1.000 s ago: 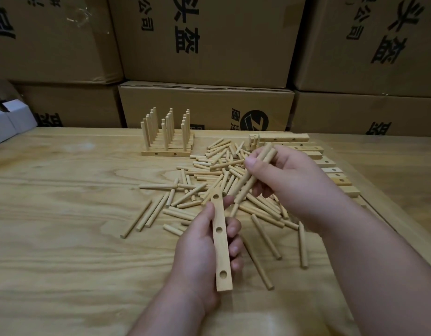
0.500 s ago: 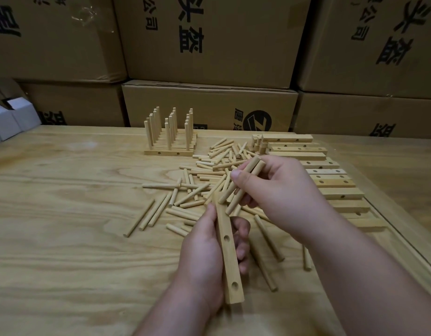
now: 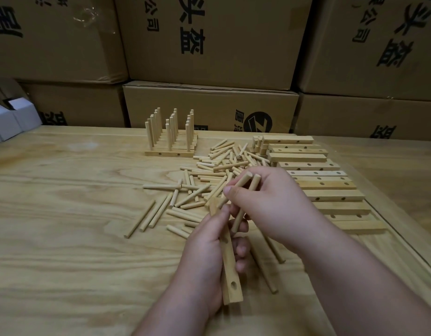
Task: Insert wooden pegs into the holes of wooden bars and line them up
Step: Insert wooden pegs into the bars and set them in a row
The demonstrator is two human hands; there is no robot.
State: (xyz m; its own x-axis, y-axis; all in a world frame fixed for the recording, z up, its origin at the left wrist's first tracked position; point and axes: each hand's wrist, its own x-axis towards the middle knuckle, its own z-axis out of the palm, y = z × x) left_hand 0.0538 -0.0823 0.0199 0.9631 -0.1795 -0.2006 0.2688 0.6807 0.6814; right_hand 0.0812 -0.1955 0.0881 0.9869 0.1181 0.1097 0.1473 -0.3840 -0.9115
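Left hand [image 3: 209, 253] grips wooden bar [image 3: 230, 270], long axis pointing away from body. Right hand [image 3: 270, 204] pinches two pegs [image 3: 246, 197], lower tips angled down-left just above bar's middle hole.

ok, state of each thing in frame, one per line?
left hand: grips bar
bar: held, near hole empty
right hand: holds two pegs
two pegs: in hand, not inserted
finished bars: pegs upright, lined up
loose pegs: scattered
empty bars: flat, in row
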